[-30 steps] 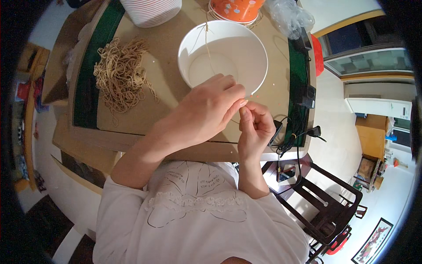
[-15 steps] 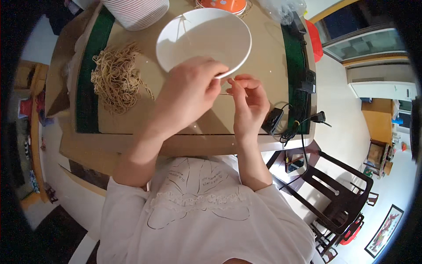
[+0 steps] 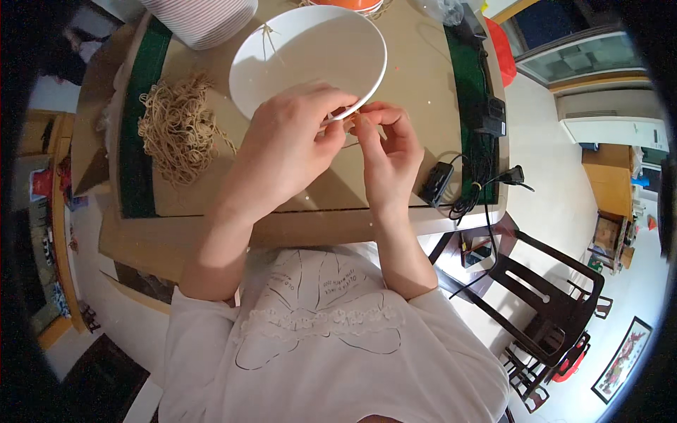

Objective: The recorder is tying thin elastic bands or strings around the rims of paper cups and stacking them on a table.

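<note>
A large white paper bowl (image 3: 321,53) is tilted on the table, its opening toward me. My left hand (image 3: 285,141) is closed on its near rim, thumb and fingers pinching the edge. Right beside it, my right hand (image 3: 391,151) pinches at the same rim, fingertips almost touching the left ones. A thin strand of twine shows by the right fingertips; the exact grip is partly hidden. Another piece of twine (image 3: 266,39) is tied at the bowl's far left rim, with loose ends hanging inside. To the left lies a tangled heap of beige twine (image 3: 180,134).
A stack of white bowls (image 3: 204,21) stands at the far left, and an orange bowl (image 3: 352,3) at the far edge. Clear plastic (image 3: 441,10) lies far right. A black power adapter (image 3: 438,183) and coiled cables (image 3: 469,197) sit near the right corner. A dark chair (image 3: 536,296) stands right.
My right hand has moved up and left, closing in on the rim next to my left hand. The bowl has shifted slightly left.
</note>
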A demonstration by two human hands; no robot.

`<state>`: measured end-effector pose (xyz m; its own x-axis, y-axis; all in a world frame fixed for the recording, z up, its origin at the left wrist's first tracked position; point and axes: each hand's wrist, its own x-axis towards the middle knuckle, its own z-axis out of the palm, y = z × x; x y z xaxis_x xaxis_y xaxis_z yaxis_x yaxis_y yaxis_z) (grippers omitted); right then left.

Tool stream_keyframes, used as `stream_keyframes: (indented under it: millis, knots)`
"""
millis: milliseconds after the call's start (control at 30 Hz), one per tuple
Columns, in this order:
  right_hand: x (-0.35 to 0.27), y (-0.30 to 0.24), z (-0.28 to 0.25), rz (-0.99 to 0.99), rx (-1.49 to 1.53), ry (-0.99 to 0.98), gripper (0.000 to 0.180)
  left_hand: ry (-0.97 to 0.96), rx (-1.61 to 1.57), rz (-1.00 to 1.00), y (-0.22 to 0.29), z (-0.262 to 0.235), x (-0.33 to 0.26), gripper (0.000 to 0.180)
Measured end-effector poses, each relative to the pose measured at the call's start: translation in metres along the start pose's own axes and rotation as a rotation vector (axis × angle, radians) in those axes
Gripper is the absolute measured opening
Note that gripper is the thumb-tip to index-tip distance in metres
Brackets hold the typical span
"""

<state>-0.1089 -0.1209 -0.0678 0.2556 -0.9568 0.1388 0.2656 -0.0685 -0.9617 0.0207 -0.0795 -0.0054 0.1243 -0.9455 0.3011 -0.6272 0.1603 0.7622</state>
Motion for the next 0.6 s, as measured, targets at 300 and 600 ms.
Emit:
stream_keyframes:
  millis: [300, 600]
  knots:
    - [-0.001, 0.0, -0.005, -0.004, -0.034, -0.016, 0.005, -0.139, -0.064, -0.004, -0.005, -0.001, 0.0, 0.016]
    - [-0.008, 0.009, -0.013, 0.096, -0.068, -0.066, 0.006, -0.169, 0.024, -0.012, -0.015, 0.001, 0.003, 0.008]
